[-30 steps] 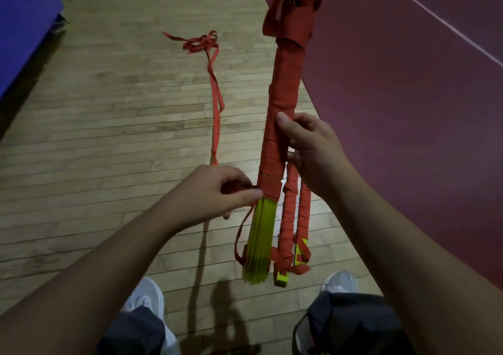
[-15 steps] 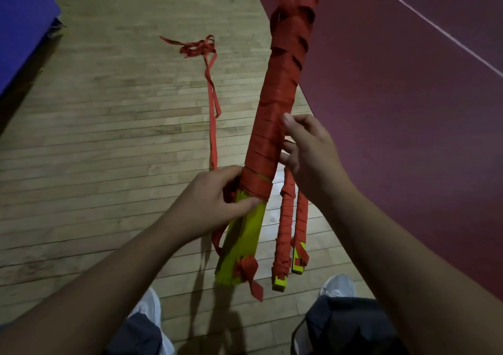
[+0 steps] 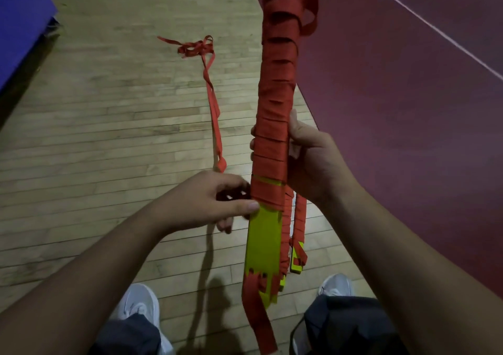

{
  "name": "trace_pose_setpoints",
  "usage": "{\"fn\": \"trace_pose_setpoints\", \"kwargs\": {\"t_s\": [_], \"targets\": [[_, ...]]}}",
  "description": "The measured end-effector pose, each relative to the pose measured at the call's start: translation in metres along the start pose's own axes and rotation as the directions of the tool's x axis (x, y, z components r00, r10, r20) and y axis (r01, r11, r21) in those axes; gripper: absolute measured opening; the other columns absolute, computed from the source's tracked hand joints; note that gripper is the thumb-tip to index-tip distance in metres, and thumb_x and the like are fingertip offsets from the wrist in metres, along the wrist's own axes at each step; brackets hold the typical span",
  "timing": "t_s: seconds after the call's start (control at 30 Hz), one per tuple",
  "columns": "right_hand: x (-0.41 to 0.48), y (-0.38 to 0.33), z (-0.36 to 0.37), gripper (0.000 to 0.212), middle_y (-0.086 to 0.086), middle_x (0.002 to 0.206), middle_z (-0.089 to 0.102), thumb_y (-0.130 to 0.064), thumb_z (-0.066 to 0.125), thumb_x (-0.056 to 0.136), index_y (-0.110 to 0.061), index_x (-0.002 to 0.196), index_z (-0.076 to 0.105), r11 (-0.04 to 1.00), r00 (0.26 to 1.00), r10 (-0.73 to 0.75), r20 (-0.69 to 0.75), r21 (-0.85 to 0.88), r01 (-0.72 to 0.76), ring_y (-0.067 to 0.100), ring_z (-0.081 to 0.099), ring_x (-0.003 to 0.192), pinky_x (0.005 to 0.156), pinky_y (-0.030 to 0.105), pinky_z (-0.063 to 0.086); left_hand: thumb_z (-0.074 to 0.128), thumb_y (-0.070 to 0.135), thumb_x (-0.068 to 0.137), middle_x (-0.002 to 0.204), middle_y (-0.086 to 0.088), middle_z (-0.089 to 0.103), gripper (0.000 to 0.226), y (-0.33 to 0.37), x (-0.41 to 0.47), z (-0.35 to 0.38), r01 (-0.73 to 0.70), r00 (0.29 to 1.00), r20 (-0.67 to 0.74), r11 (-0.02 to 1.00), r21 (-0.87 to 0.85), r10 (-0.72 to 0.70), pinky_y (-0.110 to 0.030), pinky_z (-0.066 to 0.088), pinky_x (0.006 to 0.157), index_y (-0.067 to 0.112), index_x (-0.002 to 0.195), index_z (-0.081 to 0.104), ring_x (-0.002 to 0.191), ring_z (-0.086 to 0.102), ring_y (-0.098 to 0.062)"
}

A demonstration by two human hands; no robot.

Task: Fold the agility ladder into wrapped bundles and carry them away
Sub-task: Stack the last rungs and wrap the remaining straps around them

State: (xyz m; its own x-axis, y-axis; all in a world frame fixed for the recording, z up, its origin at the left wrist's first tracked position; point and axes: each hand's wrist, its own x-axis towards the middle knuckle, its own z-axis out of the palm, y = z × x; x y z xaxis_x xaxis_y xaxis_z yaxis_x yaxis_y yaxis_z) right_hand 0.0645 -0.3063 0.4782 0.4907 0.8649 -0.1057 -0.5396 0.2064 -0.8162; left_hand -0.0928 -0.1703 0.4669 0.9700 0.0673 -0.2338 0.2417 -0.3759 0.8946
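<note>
A bundle of yellow-green ladder rungs (image 3: pixel 263 243), wound in red strap (image 3: pixel 275 104), stands nearly upright in front of me. My right hand (image 3: pixel 307 158) grips its wrapped middle, fingers curled round the far side. My left hand (image 3: pixel 215 202) pinches the strap at the lowest wrap, thumb on the bundle's left edge. A loose red strap tail (image 3: pixel 258 319) hangs from the bottom. Two thinner strap-wrapped rungs (image 3: pixel 298 229) dangle behind, below my right hand. The loose strap (image 3: pixel 213 101) runs from my left hand out across the floor to a tangled end.
Wooden plank floor (image 3: pixel 109 137) lies under me, with dark red court surface (image 3: pixel 408 109) and white lines to the right. A blue mat (image 3: pixel 19 28) sits at the far left. My white shoes (image 3: pixel 138 303) show below.
The bundle has turned so its flat yellow-green face shows. My right hand has closed round the wrapped middle, and my left hand has slid to the lowest wrap.
</note>
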Motion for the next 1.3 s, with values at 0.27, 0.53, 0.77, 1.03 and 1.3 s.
{"fn": "trace_pose_setpoints", "kwargs": {"t_s": [0.27,0.53,0.77,1.03,1.3], "targets": [[0.006,0.000,-0.007,0.024,0.004,0.102,0.067,-0.015,0.061,0.099,-0.003,0.119,0.056,0.943,0.962,-0.191,-0.195,-0.309,0.124,0.017,0.068,0.094,0.080,0.036,0.058,0.066,0.072,0.066,0.098,0.011,0.071,0.067,-0.005,0.000,0.005,0.114,0.981,-0.179,0.970,0.217,-0.075,-0.021,0.054,0.072,0.029,0.118,0.067,0.081,0.069,-0.003],[0.009,0.006,-0.003,0.039,0.005,0.107,0.063,-0.025,0.070,0.095,-0.003,0.124,0.055,0.922,0.932,-0.205,-0.299,-0.379,0.081,0.011,0.068,0.091,0.081,0.039,0.061,0.075,0.060,0.075,0.094,0.012,0.072,0.050,-0.005,0.006,0.026,0.122,0.907,-0.420,0.956,0.267,0.002,-0.034,0.060,0.079,0.027,0.112,0.069,0.085,0.069,-0.005],[0.009,0.014,0.003,0.043,0.017,0.113,0.068,-0.026,0.069,0.096,-0.004,0.127,0.049,0.938,0.931,-0.165,-0.326,-0.345,0.045,0.027,0.073,0.102,0.082,0.051,0.062,0.080,0.053,0.071,0.091,0.010,0.076,0.046,-0.005,0.003,0.023,0.090,0.899,-0.437,0.981,0.172,-0.006,-0.043,0.060,0.083,0.025,0.108,0.075,0.087,0.072,-0.008],[0.009,0.013,0.005,0.053,0.025,0.118,0.067,-0.020,0.076,0.089,-0.003,0.126,0.043,0.946,0.922,-0.148,-0.358,-0.324,0.026,0.037,0.071,0.106,0.084,0.055,0.061,0.079,0.053,0.075,0.086,0.009,0.070,0.046,-0.004,0.006,0.031,0.049,0.928,-0.367,0.960,0.276,0.058,-0.024,0.053,0.066,0.022,0.109,0.071,0.075,0.064,-0.008],[0.004,-0.001,0.003,0.037,0.010,0.102,0.069,-0.029,0.047,0.106,0.001,0.127,0.052,0.995,0.992,-0.026,-0.120,0.092,0.037,0.021,0.068,0.078,0.077,0.038,0.054,0.078,0.029,0.088,0.103,-0.008,0.076,0.027,-0.001,0.001,0.009,-0.136,0.981,-0.170,0.965,-0.225,0.098,-0.040,0.056,0.079,0.018,0.111,0.075,0.094,0.071,-0.026]]}}
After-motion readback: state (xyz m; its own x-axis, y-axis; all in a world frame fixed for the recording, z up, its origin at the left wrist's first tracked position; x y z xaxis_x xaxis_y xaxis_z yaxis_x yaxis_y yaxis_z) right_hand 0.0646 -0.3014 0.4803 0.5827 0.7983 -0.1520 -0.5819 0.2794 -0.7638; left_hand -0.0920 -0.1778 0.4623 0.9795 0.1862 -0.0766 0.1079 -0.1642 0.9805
